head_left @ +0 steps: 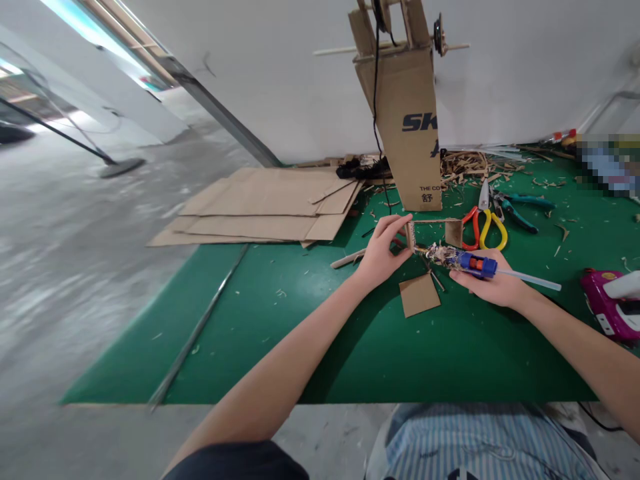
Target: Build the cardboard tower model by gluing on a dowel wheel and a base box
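Grips both closed: left hand point(383, 252) pinches a cardboard piece point(434, 230), right hand point(493, 285) wraps a blue glue gun point(475, 265) above the green bench point(300, 340).

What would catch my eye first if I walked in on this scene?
The tall cardboard tower rising at the back of the green mat stands out first. In front of it, the left hand holds a small cardboard frame, while the right hand grips a blue-and-orange glue gun.
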Motion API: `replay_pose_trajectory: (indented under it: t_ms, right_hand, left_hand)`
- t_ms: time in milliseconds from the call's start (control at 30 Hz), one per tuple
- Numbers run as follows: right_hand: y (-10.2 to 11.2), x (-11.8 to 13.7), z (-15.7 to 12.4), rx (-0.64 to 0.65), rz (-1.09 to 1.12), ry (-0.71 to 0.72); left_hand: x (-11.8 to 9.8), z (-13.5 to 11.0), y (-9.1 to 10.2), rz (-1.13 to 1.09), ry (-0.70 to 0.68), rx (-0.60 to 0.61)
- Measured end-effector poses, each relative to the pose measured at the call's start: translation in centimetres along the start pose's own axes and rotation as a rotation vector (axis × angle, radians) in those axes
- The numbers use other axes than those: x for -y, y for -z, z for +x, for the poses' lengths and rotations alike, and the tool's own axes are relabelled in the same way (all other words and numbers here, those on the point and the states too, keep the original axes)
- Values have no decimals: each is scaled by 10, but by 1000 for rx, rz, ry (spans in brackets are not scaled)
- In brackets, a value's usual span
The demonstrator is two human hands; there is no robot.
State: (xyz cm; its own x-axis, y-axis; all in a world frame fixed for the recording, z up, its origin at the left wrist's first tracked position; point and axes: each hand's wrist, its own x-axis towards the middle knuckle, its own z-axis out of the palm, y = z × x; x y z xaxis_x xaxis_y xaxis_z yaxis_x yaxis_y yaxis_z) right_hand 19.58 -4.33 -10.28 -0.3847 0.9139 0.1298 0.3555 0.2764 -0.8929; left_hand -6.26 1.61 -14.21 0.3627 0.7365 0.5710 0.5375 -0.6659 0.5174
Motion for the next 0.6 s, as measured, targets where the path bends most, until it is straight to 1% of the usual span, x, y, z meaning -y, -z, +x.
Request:
replay_pose_trajectory:
  t_ms: [600]
  right_hand:
    - [1,-11,-2,28,12,31]
  left_hand:
    - [2,-1,-1,-29,10,-16]
